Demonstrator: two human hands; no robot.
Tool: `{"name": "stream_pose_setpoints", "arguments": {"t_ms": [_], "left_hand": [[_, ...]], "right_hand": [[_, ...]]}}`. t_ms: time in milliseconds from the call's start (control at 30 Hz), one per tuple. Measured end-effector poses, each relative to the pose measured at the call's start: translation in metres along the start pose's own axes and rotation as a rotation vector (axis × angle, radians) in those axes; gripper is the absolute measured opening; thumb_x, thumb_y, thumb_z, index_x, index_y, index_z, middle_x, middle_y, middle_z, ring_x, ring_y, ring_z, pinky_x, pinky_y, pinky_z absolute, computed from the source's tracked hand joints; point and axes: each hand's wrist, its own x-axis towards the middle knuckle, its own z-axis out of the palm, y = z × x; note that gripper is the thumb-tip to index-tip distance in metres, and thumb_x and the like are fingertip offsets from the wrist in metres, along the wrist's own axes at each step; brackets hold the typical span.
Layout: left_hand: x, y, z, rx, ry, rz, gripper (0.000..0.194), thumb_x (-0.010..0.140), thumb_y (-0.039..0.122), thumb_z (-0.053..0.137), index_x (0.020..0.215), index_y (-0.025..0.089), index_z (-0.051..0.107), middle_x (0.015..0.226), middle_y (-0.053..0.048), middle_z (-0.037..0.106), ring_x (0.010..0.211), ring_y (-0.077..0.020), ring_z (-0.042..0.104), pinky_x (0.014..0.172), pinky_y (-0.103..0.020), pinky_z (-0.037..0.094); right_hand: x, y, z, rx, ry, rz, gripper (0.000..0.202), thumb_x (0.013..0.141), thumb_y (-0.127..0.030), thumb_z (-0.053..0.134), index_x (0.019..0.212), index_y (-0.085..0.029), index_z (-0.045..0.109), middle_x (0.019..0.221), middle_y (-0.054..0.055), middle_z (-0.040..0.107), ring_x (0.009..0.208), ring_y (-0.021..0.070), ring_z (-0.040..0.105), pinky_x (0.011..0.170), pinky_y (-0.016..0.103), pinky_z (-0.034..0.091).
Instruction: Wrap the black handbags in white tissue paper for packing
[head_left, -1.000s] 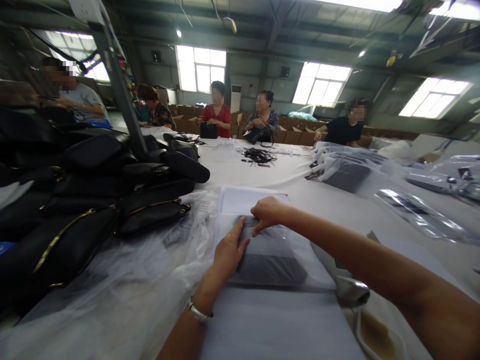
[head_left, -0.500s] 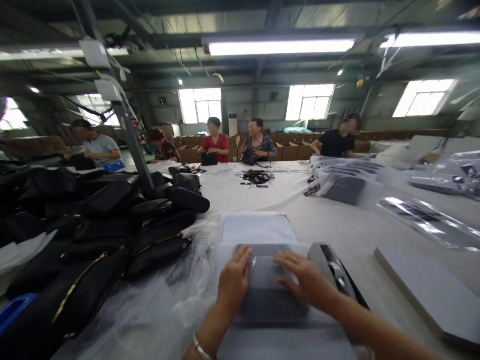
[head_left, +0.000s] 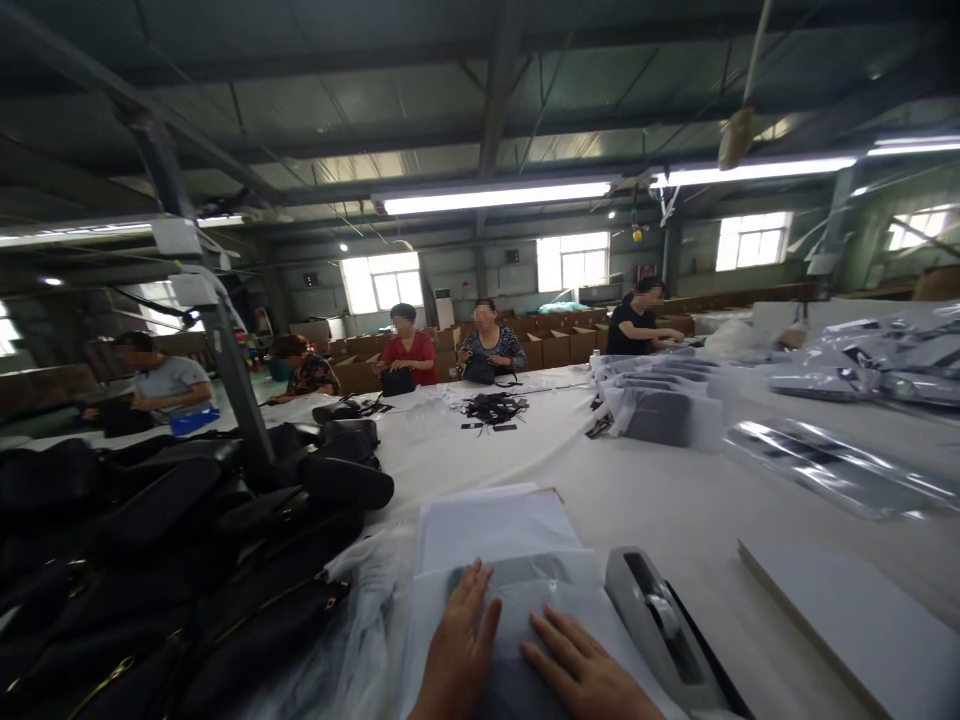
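Observation:
A dark flat item in a clear plastic bag [head_left: 517, 625] lies on a stack of white sheets [head_left: 499, 520] in front of me. My left hand [head_left: 461, 645] rests flat on its left side, fingers spread. On the right part of the bag lies my right hand [head_left: 581, 665], palm down with the fingers apart. Neither hand grips anything. The lower end of the bag runs out of the frame. A grey tape dispenser [head_left: 660, 630] stands just right of the stack.
Black bags [head_left: 172, 540] with gold zips are piled at left, beside a metal post [head_left: 238, 385]. Black straps [head_left: 495, 408] lie mid-table. Bagged dark items [head_left: 656, 415], clear plastic packaging [head_left: 832, 460] and white boards [head_left: 855, 620] are at right. Several people sit or stand across the table.
The camera view has tilted up, so the table sits lower in the picture. My right hand has moved down the bag and its fingers have spread on it.

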Motion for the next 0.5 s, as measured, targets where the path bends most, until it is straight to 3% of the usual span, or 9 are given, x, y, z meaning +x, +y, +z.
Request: {"name": "stream_pose_setpoints", "arguments": {"t_ms": [100, 233, 333, 500], "left_hand": [[-0.011, -0.003, -0.018, -0.070, 0.184, -0.040, 0.050, 0.099, 0.043, 0.037, 0.144, 0.024, 0.048, 0.154, -0.005, 0.041, 0.144, -0.0221, 0.034, 0.119, -0.045, 0.028], [-0.020, -0.012, -0.033, -0.069, 0.312, -0.091, 0.051, 0.099, 0.042, 0.039, 0.147, 0.024, 0.042, 0.156, -0.004, 0.038, 0.146, -0.0223, 0.030, 0.121, -0.046, 0.024], [-0.011, -0.018, -0.032, -0.087, 0.322, -0.190, 0.057, 0.100, 0.045, 0.034, 0.152, 0.022, 0.030, 0.159, -0.005, 0.032, 0.147, -0.0216, 0.025, 0.121, -0.046, 0.023], [0.018, -0.019, -0.019, -0.102, 0.234, -0.307, 0.063, 0.100, 0.051, 0.025, 0.155, 0.020, 0.021, 0.160, -0.005, 0.029, 0.146, -0.0222, 0.024, 0.119, -0.044, 0.027]], "right_hand": [[0.025, -0.005, -0.051, 0.133, -0.070, 0.066, 0.088, 0.064, -0.024, 0.076, 0.146, -0.028, 0.046, 0.151, 0.012, 0.041, 0.139, 0.0387, 0.037, 0.112, 0.051, 0.039], [0.066, 0.020, -0.104, 0.213, 0.125, 0.152, 0.057, 0.075, -0.033, 0.073, 0.130, -0.024, 0.063, 0.130, 0.010, 0.064, 0.122, 0.0300, 0.058, 0.108, 0.043, 0.043], [0.090, 0.056, -0.116, 0.235, 0.194, 0.166, 0.057, 0.075, -0.040, 0.076, 0.128, -0.022, 0.064, 0.126, 0.010, 0.067, 0.118, 0.0287, 0.060, 0.103, 0.041, 0.045], [0.112, 0.094, -0.106, 0.296, 0.183, 0.235, 0.044, 0.072, -0.041, 0.079, 0.113, -0.029, 0.073, 0.108, 0.002, 0.075, 0.105, 0.0252, 0.067, 0.098, 0.035, 0.046]]}}
